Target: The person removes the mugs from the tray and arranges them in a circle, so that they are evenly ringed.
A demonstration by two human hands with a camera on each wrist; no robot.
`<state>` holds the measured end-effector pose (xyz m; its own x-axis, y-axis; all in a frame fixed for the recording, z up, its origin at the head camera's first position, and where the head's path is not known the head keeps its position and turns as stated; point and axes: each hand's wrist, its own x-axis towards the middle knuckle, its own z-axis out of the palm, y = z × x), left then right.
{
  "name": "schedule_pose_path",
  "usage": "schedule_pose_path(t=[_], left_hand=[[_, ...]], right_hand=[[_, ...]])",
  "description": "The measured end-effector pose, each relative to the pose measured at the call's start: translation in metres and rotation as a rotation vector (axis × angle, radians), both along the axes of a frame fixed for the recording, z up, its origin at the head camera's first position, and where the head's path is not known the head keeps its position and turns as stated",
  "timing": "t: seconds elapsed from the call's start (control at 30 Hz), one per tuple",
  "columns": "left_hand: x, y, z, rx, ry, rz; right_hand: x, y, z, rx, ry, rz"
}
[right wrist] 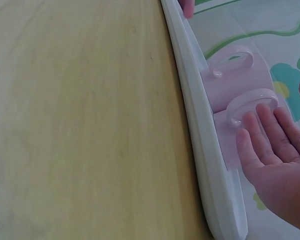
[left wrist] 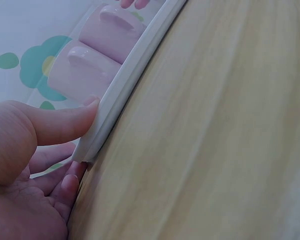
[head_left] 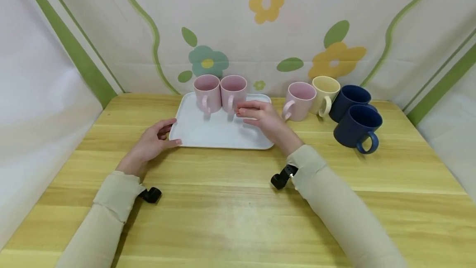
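A white tray (head_left: pixel 219 133) lies on the wooden table with two pink mugs standing side by side at its back, the left mug (head_left: pixel 208 94) and the right mug (head_left: pixel 238 90). Both handles face the front. My left hand (head_left: pixel 154 140) holds the tray's left front corner, the thumb on the rim (left wrist: pixel 102 122) and the fingers around the side. Over the tray's right part, my right hand (head_left: pixel 262 119) hovers with its fingers extended and nothing gripped. Its fingertips are close to the right mug's handle (right wrist: pixel 252 100); whether they touch it I cannot tell.
Right of the tray stand another pink mug (head_left: pixel 300 101), a cream mug (head_left: pixel 322 94) and two dark blue mugs, one behind (head_left: pixel 343 104) and one in front (head_left: pixel 351 129). A flowered curtain (head_left: pixel 230 24) hangs at the table's back edge.
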<state>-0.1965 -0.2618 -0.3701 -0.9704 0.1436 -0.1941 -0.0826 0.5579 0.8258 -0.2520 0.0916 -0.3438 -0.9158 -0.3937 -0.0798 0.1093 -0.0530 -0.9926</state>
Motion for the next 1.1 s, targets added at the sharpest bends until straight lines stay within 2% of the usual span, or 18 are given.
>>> schedule_pose_path(t=[0.4,0.57,0.87,1.1], left_hand=[[0.0,-0.004,0.0,-0.015,-0.004,-0.011],[0.001,-0.005,-0.002,-0.012,0.004,-0.017],[0.001,-0.005,-0.002,-0.004,0.01,-0.013],[0.0,-0.006,-0.004,-0.002,0.011,-0.014]], right_hand=[[-0.008,-0.014,-0.006,-0.042,-0.025,-0.019],[-0.011,-0.023,-0.006,-0.075,-0.063,-0.032],[-0.014,-0.033,-0.009,-0.151,-0.096,0.012],[-0.015,-0.037,-0.011,-0.119,-0.111,-0.015]])
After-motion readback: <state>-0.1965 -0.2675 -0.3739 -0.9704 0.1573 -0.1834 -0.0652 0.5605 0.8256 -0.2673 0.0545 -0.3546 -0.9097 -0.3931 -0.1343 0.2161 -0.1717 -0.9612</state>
